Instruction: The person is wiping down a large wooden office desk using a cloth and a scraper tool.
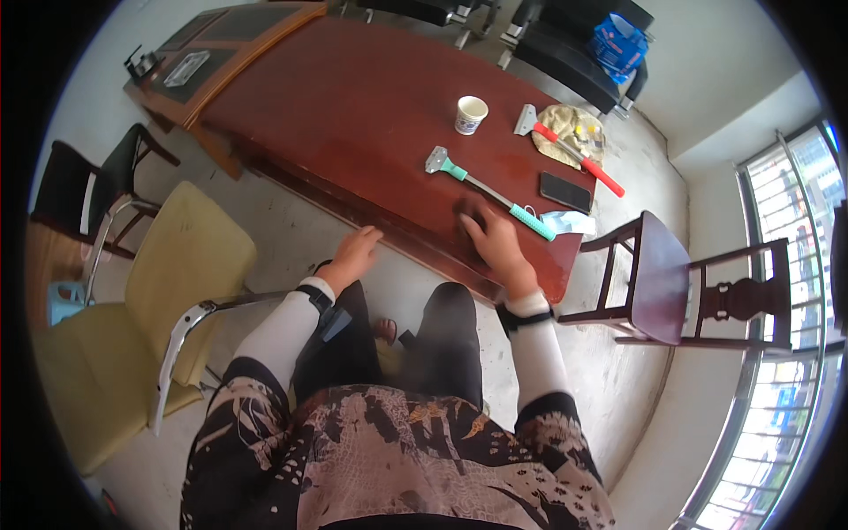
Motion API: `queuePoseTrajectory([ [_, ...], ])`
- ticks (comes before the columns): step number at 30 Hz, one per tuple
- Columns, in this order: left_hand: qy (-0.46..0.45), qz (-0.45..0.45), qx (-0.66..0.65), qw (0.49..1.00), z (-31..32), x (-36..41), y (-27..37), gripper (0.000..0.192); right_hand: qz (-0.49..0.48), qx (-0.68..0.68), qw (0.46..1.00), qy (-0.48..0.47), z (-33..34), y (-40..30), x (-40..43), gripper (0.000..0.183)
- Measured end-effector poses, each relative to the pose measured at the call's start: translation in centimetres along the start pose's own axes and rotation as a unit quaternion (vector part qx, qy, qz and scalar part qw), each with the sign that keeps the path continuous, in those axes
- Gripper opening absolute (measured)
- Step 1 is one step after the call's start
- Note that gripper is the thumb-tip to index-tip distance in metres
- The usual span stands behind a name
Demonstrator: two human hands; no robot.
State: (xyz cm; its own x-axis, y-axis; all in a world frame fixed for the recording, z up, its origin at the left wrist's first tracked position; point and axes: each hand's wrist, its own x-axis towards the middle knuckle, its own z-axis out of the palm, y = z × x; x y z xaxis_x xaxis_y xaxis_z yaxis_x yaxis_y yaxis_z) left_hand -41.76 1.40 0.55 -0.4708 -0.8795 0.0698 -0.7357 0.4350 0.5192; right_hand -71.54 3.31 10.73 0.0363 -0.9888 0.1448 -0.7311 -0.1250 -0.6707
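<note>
My right hand [491, 238] is over the near right part of the red wooden table [371, 119], its fingers curled by a small dark thing, blurred, that I cannot name; whether the hand grips it I cannot tell. My left hand [356, 257] hangs at the table's near edge, above my lap, fingers loosely bent and holding nothing visible. Beyond the right hand lies a long-handled scraper with a teal grip [493, 191]. A red-handled scraper [580, 159] rests partly on a beige cloth item [562, 121]. A black smartphone [565, 191] and a pale blue face mask [566, 222] lie near the table's right end.
A paper cup [470, 116] stands on the table. A dark wooden chair [662, 285] is at the right, a yellow-green armchair [192, 245] at the left. Black chairs stand behind the table, one with a blue bag [619, 46]. A wooden desk [218, 59] adjoins the table's left end.
</note>
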Motion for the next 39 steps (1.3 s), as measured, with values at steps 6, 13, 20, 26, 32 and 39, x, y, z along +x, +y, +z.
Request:
queuePoseTrajectory([
  [6,-0.096,-0.053,0.072,0.991,0.5,-5.6,-4.2,0.027,0.035,-0.106,0.993,-0.043,3.4,-3.3,6.7,0.046],
  [13,-0.019,-0.053,-0.001,0.998,0.0,-5.4,-2.4,0.013,0.186,-0.346,0.918,0.059,0.8,6.5,3.7,0.032],
  [20,-0.041,-0.031,0.048,0.998,-0.1,-4.8,-2.0,0.010,0.094,-0.410,0.907,-0.003,0.2,10.0,1.2,0.035],
  [26,0.045,0.008,0.039,0.998,-1.1,-6.3,-2.6,0.008,0.100,-0.338,0.933,0.071,-4.2,12.2,0.3,0.029],
  [32,-0.001,-0.023,0.010,1.000,-1.2,-4.9,-1.6,0.006,0.109,-0.369,0.904,0.186,-12.6,16.4,2.1,0.028],
  [39,-0.009,-0.009,0.018,1.000,-1.0,-3.7,-1.7,0.007,0.071,-0.413,0.899,0.129,-15.8,21.2,8.5,0.034],
])
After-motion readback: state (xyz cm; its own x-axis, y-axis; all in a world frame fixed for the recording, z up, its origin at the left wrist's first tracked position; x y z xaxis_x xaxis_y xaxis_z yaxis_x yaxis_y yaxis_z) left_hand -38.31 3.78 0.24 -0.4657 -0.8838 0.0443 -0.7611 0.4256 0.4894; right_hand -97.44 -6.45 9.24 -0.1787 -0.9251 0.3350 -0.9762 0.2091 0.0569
